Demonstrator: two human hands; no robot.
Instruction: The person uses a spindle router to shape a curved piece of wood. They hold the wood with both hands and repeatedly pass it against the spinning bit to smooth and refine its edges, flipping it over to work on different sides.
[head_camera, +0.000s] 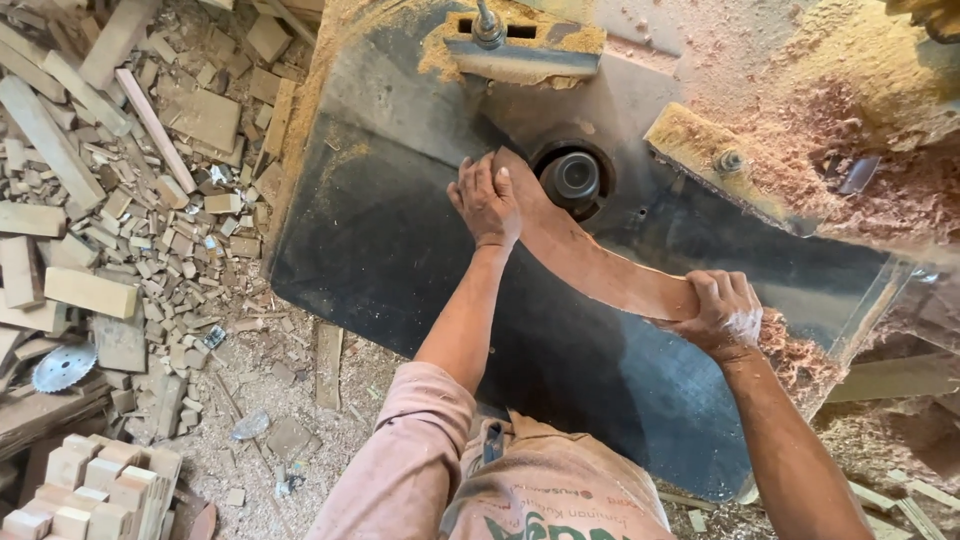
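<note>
At the far left of the frame, wood offcuts (120, 180) litter the floor, with a circular saw blade (63, 366) at lower left. Mid-frame, the left hand (487, 203) lies flat, fingers together, pressing the upper end of a curved wooden piece (590, 265) onto the dark metal table (400, 240), just beside the round cutter spindle (572, 176). At right, the right hand (722, 312) clasps its lower end, fingers wrapped. The wood looks stiff, fairly light and dusty, best held at its ends.
</note>
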